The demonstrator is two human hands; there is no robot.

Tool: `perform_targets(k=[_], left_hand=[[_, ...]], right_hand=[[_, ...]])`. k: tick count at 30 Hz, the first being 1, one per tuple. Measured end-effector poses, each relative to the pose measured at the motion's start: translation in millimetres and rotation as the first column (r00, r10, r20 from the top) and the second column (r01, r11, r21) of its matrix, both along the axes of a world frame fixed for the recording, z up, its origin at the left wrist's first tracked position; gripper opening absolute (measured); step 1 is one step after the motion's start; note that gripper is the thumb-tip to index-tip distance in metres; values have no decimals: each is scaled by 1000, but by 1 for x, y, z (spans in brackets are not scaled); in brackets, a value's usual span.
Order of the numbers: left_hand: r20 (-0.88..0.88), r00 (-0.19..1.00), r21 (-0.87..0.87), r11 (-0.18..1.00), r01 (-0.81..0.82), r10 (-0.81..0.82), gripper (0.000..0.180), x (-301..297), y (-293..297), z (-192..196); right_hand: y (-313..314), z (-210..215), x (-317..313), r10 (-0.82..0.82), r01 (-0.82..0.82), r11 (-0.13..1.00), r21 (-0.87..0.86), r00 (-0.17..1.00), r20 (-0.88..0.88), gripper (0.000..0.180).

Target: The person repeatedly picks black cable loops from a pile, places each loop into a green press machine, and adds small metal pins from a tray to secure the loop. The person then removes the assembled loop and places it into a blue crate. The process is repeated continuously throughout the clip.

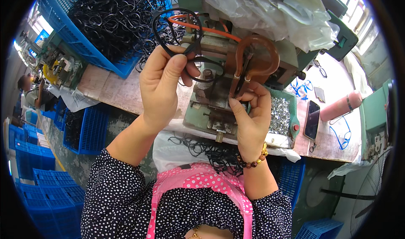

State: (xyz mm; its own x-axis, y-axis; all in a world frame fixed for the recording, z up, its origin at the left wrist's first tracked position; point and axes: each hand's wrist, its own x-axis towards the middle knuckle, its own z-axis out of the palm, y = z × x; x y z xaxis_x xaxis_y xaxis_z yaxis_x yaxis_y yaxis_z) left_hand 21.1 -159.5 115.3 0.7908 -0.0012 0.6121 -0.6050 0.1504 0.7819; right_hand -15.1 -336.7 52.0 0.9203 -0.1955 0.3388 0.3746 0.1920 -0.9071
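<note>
Two hands work at a green press machine (pixel 236 76) on the bench (pixel 114 91). Left hand (pixel 162 85) pinches a black band loop (pixel 175 28) just left of the press; right hand (pixel 253 112), fingers closed, touches its copper-coloured tube (pixel 257 55). Blue crate (pixel 76 32) sits farther left.

**Black Loop and Copper Tube at the Fingers**

A thin black elastic loop (pixel 177 30) is standing upright, rising above the left fingertips pinching its lower end. A bent copper tube (pixel 253 57) is arching just above the right fingertips, its two legs pointing down toward them.
</note>
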Motion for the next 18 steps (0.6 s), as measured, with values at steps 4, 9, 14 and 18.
perform_targets(k=[4, 9, 14, 18], left_hand=[[-52, 998, -1, 1000, -21, 21, 18, -11, -2, -5], [7, 1000, 169, 986, 8, -10, 19, -29, -8, -10], [-18, 1000, 1, 1000, -19, 19, 20, 1, 0, 2], [-60, 998, 74, 997, -23, 27, 18, -19, -1, 3]], right_hand=[[3, 0, 1, 31, -32, 998, 51, 999, 19, 46], [1, -1, 2, 26, -26, 1000, 3, 1000, 8, 47], [2, -1, -1, 28, -28, 999, 37, 1000, -14, 46], [5, 0, 2, 34, -36, 996, 85, 999, 26, 47]])
